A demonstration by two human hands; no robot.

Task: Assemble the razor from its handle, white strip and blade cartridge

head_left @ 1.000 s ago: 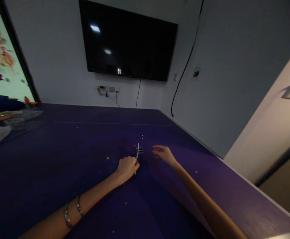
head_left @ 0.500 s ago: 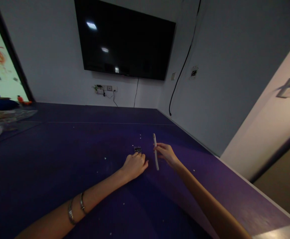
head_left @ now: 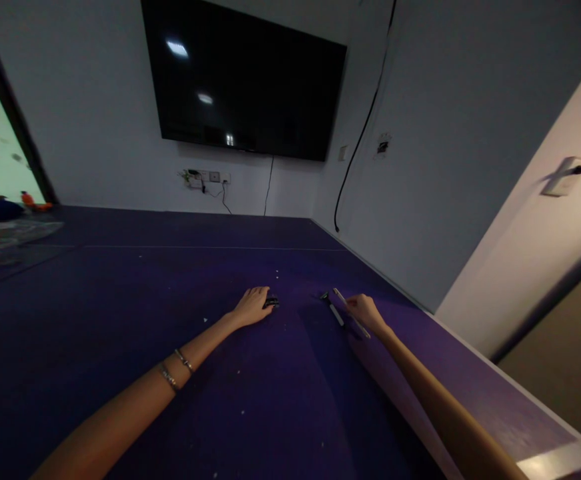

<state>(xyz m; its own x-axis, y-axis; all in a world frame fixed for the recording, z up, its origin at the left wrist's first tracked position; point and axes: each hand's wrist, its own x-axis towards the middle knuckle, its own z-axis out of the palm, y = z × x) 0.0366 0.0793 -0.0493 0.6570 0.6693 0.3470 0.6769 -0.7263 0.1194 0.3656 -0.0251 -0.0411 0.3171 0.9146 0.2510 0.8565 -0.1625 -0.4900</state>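
Note:
My left hand (head_left: 251, 307) is at mid-table, its thumb and fingers closed around a small black object (head_left: 271, 302) with pale lines across it. The exact kind of that object does not show. Farther right, my right hand (head_left: 365, 313) pinches a thin whitish bar-shaped object (head_left: 339, 295), held slanted close above the table; it may be a flat thing seen edge-on. Between the hands lies a razor (head_left: 336, 315) with a black head and a light grey handle. It is just left of the whitish object, and no hand touches it.
The purple tabletop (head_left: 160, 320) carries scattered white specks. Clear plastic packaging (head_left: 15, 233) and an orange item (head_left: 33, 201) are at the far left. A television (head_left: 250, 80) hangs on the wall beyond, and a black cable (head_left: 365, 127) dangles near the corner.
My right hand has moved right and tilted the whitish object from near upright to a slant. The razor now shows on the table. My left hand has moved left and turned beside the black object.

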